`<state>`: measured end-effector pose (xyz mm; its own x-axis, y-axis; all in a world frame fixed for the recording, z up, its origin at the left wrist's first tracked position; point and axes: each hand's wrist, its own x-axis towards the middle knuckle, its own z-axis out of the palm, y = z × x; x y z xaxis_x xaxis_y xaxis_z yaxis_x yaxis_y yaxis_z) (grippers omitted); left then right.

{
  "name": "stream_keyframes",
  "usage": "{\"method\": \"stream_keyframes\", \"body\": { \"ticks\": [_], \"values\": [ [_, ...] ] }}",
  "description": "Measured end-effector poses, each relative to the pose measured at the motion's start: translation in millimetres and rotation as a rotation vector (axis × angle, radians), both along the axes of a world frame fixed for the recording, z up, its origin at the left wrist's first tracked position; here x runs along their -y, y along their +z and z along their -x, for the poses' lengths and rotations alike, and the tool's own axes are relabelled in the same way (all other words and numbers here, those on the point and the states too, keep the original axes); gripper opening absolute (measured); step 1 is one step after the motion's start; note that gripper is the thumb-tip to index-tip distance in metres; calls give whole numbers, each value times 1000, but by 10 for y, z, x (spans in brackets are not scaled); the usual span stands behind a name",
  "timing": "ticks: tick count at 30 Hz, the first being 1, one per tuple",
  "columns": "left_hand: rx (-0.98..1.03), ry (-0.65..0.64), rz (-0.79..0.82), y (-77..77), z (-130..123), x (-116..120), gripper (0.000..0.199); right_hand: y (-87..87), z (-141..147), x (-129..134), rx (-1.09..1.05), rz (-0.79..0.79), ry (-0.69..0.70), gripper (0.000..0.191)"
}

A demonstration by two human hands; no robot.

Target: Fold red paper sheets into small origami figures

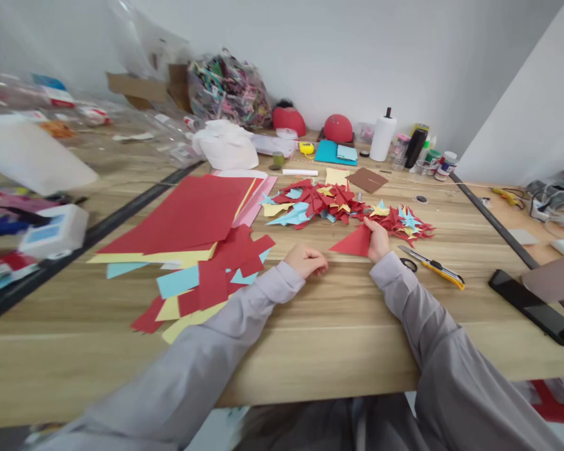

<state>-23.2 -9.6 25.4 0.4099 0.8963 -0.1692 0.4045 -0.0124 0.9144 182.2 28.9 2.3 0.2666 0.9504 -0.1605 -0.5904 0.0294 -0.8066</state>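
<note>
Head view: the right hand [378,241] holds a red paper triangle [352,243] in a narrow pinch at its one corner, near the front of the heap of cut paper shapes [395,225]. The left hand [305,261] rests on the wooden table [310,357], loosely curled; it seems empty, but I cannot tell surely. Left of it lies a loose pile of red, blue and yellow paper pieces [211,282], beside a stack of red paper sheets [178,216]. A yellow utility knife [432,268] lies near the right sleeve [399,282], and its blade looks uncovered. If that sleeve moves carelessly, it could push the knife, or the blade could cut the skin. Light paper pieces could also slide and get mixed.
</note>
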Motion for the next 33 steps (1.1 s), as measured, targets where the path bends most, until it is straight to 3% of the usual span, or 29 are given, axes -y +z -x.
{"method": "stream_keyframes", "body": {
  "ticks": [3, 6, 10, 13, 20, 24, 28, 33],
  "values": [
    [-112, 53, -293, 50, 61, -64, 18, 1, 2, 6, 41, -24, 4, 32],
    [-127, 137, -487, 95, -145, -174, 20, 14, 69, 48, 76, -55, 33, 36],
    [-93, 57, -386, 65, -569, -311, 14, 39, 140, 125, 126, -89, 53, 35],
    [-77, 43, -358, 12, -702, -355, 15, 35, 130, 149, 137, -98, 35, 32],
    [-22, 41, -295, 40, -588, -340, 9, 5, 26, 97, 99, -81, -17, 30],
    [47, 121, -291, 45, -547, -368, 9, 43, -5, 141, 81, -49, 19, 35],
    [141, 248, -318, 5, -512, -488, 16, 62, 116, 246, 235, -75, 211, 39],
    [208, 344, -335, -51, -508, -570, 28, 26, 162, 275, 407, -106, 159, 35]
  ]
}}
